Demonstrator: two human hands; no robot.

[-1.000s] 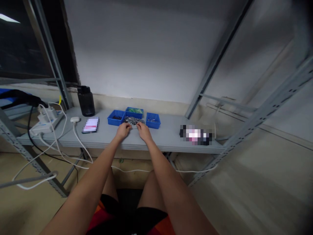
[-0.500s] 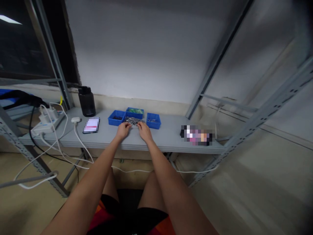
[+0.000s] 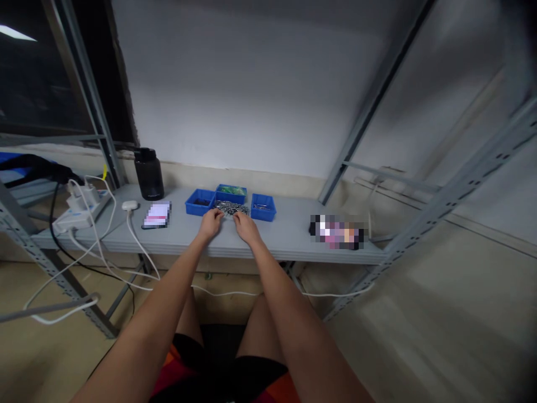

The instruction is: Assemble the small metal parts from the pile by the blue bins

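A pile of small shiny metal pieces [image 3: 231,207] lies on the grey shelf between blue trays. At its front left edge is my left hand [image 3: 210,223], its fingers pinched together. My right hand [image 3: 245,226] is at the front right of the pile, fingers also closed. Something small and pale shows between the fingertips of both hands, too small to name. The left blue tray [image 3: 200,210] holds dark bits, the back blue tray [image 3: 231,197] holds something green, and the right blue tray [image 3: 263,215] holds a few metal pieces.
A black bottle [image 3: 149,174] and a blurred phone [image 3: 156,215] stand left of the trays. Further left are a power strip [image 3: 84,215] and white cables. A blurred dark object [image 3: 337,232] lies at the right. Metal posts frame both ends of the shelf [image 3: 289,240].
My right hand has shifted slightly to the left, closer to my left hand. More of the pile's right side now shows.
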